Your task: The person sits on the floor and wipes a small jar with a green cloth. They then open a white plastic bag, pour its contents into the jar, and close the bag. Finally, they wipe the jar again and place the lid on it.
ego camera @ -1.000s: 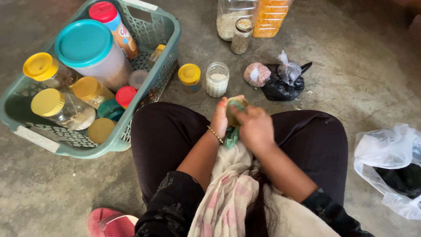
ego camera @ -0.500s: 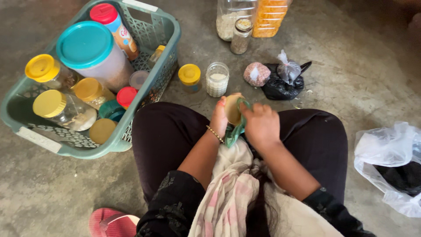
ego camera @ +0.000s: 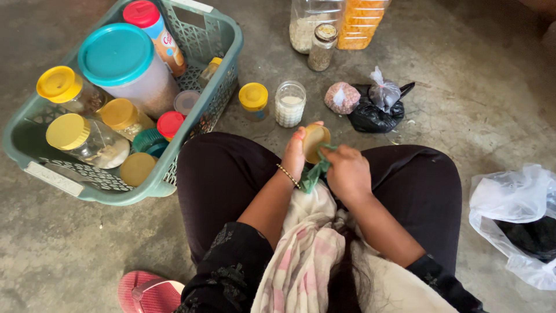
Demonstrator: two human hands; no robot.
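My left hand holds a round yellow lid on edge over my lap, its inner side turned toward my right hand. My right hand grips a green cloth and presses it against the lid. Just beyond my knees on the floor stands an open glass jar of white powder with no lid on it, and beside it a small jar with a yellow lid.
A teal plastic basket at the left holds several lidded jars and containers. Farther off are tall jars, a small spice jar, a pink bundle, black and clear bags. A white plastic bag lies right; a pink slipper sits near.
The lid has turned in my left hand from tilted away to more edge-on, and my right hand has shifted the green cloth down and across it. Everything on the floor stays put.
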